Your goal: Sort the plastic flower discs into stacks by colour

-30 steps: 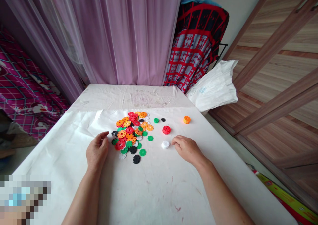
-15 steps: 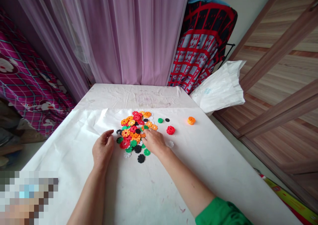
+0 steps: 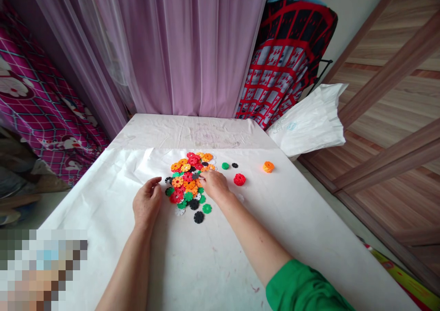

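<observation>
A pile of small flower-shaped plastic discs (image 3: 185, 182) in orange, red, green, black and white lies on the white-covered table (image 3: 213, 265). My right hand (image 3: 215, 186) reaches into the pile's right side, its fingertips pinched together on a piece too small to name. My left hand (image 3: 147, 203) rests on the cloth just left of the pile, fingers loosely curved, thumb apart, holding nothing. A red stack of discs (image 3: 239, 179) and an orange stack (image 3: 268, 166) stand apart to the right. A green disc (image 3: 225, 166) and a black disc (image 3: 234, 165) lie behind them.
A white plastic bag (image 3: 309, 123) sits off the table's far right corner. A red patterned blanket (image 3: 288, 59) hangs behind it, next to purple curtains (image 3: 185, 50). Pink bedding (image 3: 41, 105) is at the left. The wooden floor (image 3: 395, 187) drops away past the right edge.
My right hand moved left from beside the white stack into the pile and closed its fingertips there. My left hand stayed put. The camera shifted a little to the left.
</observation>
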Tool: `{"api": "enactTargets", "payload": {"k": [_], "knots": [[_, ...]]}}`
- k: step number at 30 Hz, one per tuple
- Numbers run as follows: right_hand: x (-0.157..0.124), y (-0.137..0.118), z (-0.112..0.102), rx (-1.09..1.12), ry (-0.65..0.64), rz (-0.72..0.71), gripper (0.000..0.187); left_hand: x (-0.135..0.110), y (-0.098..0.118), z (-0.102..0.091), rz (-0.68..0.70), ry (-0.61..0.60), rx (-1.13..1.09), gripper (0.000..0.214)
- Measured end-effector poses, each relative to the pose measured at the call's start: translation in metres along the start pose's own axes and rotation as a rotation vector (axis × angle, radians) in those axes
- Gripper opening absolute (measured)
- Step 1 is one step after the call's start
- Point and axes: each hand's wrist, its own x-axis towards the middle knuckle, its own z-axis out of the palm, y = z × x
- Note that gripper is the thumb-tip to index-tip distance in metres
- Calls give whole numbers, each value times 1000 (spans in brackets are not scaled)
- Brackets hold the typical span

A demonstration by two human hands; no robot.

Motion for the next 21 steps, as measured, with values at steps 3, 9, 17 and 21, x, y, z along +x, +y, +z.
{"api": "enactTargets", "payload": {"k": [3, 9, 17, 21], "knots": [[-6, 5, -3, -6, -18, -6, 25, 0, 0, 0, -9, -6, -1, 36], [-30, 44, -19, 206, 111, 34, 27, 0, -2, 1, 12, 5, -12, 35], [-78, 123, -5, 857, 220, 240, 22, 1, -2, 0, -1, -14, 16, 36], [-89, 123, 5, 938, 158, 250, 23, 0, 0, 0, -5, -12, 23, 37]]}}
